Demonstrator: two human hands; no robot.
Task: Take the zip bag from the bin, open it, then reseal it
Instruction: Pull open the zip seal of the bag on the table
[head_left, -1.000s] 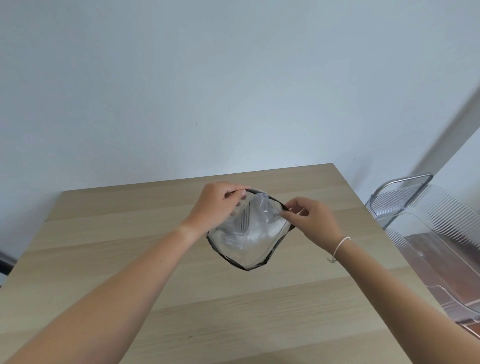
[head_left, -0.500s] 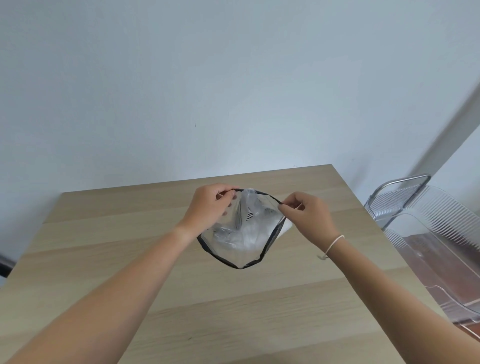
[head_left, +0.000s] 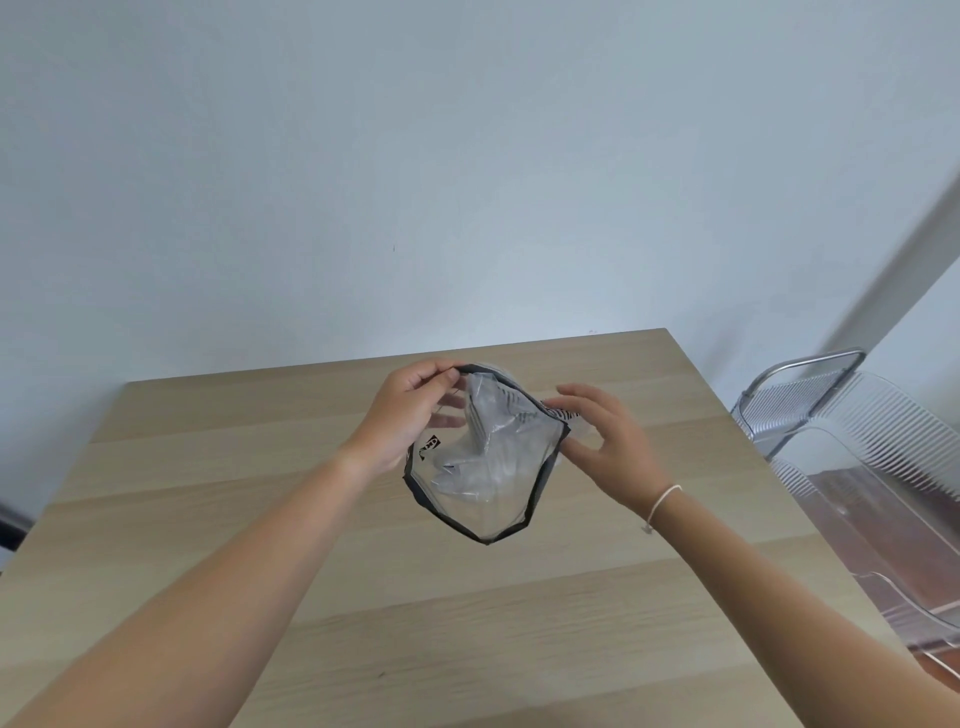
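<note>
A clear zip bag (head_left: 488, 467) with black edging hangs above the wooden table (head_left: 311, 571), its mouth spread. My left hand (head_left: 410, 415) pinches the bag's top left rim between thumb and fingers. My right hand (head_left: 602, 441) is at the bag's right corner with its fingers spread apart; it touches or nearly touches the edge and grips nothing. The clear ribbed plastic bin (head_left: 883, 493) stands off the table's right side.
The table's right edge runs close to the bin. A plain white wall stands behind the table's far edge. A dark object pokes in at the far left edge of view.
My right hand has let go of the bag's right rim and spread its fingers. The bag has tilted and hangs from my left hand alone.
</note>
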